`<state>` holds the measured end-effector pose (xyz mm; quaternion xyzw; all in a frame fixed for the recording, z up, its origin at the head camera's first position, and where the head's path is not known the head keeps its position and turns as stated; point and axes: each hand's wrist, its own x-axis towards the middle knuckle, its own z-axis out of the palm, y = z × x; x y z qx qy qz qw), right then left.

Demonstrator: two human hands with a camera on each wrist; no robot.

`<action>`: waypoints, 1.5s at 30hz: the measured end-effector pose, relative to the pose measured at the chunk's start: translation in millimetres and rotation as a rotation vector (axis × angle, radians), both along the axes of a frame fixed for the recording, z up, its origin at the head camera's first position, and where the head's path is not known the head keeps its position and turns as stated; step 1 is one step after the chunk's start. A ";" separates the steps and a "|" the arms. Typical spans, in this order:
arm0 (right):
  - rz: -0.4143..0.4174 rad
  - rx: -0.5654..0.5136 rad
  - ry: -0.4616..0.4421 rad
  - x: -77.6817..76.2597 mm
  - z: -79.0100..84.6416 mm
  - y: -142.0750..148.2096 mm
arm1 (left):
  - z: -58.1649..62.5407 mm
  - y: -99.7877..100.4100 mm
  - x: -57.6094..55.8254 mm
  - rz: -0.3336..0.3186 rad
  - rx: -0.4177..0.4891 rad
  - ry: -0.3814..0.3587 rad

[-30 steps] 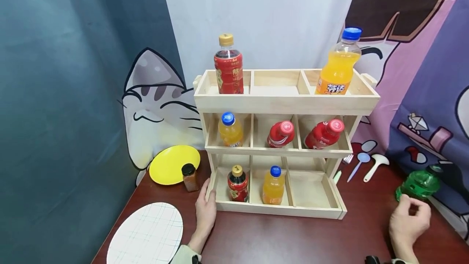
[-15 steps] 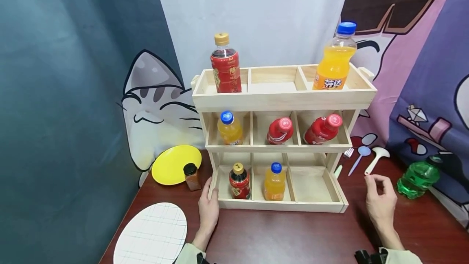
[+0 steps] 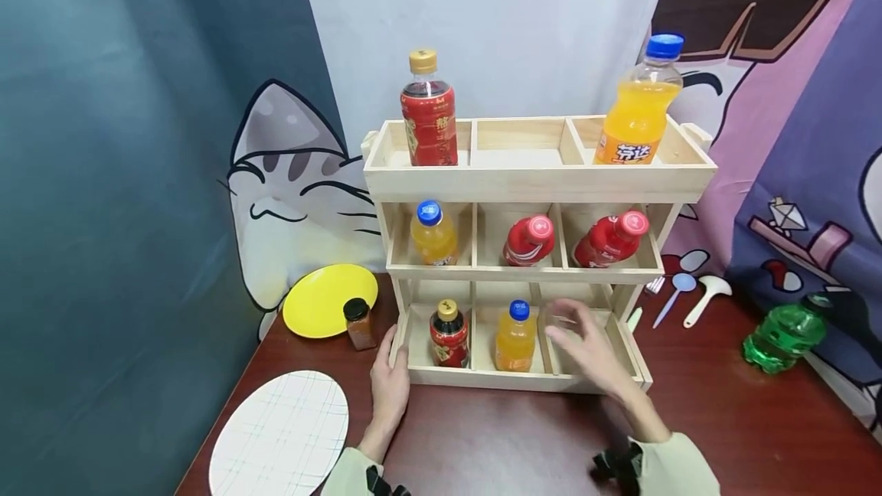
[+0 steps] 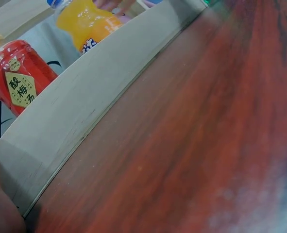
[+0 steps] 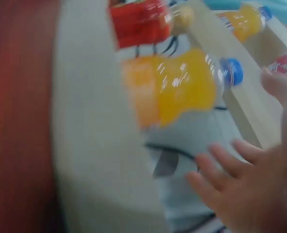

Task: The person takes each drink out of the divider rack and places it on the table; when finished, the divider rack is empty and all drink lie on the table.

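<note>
A three-tier wooden shelf (image 3: 537,184) stands on the table. My left hand (image 3: 389,389) grips the left end of its bottom tier, thumb toward the front. My right hand (image 3: 586,350), fingers spread and holding nothing, is over the bottom right compartment, just right of the orange soda bottle (image 3: 515,343) in the middle one. In the right wrist view, the fingers (image 5: 216,170) are apart from that orange bottle. The bottom left compartment holds a red-labelled plum drink bottle (image 3: 449,343) with a gold cap.
More bottles stand on the upper tiers, including red ones (image 3: 529,242). A green bottle (image 3: 785,335) is at the right, near a white spatula (image 3: 706,301) and blue spoon (image 3: 671,297). At left are a yellow plate (image 3: 324,301), a spice jar (image 3: 359,324) and a white round board (image 3: 279,435).
My right hand has moved left from beside the green bottle, past the spoons, to the bottom tier, and its fingers have spread. My left hand stays at the shelf's left end.
</note>
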<state>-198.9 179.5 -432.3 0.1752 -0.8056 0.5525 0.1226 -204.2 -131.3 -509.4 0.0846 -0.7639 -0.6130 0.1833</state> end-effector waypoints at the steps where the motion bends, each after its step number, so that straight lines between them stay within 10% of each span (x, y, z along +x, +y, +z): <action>1: 0.043 -0.001 -0.040 -4.9 -4.3 -4.6 | -4.7 -0.4 -1.8 -0.001 0.000 -0.001; 11: 0.125 -0.057 -0.173 -22.4 -46.2 -28.1 | -20.1 -3.0 -6.7 0.002 -0.017 0.004; 19: -0.020 0.038 -0.152 -18.7 -62.5 -41.4 | -17.2 -2.5 -2.9 0.004 -0.038 0.004; 34: -0.010 0.062 -0.125 -8.3 -26.9 -49.2 | -18.0 -2.6 -6.0 0.013 -0.021 -0.010; 45: -0.044 0.008 -0.132 -7.7 -32.3 -50.6 | -18.0 -3.6 -9.4 -0.006 -0.027 -0.019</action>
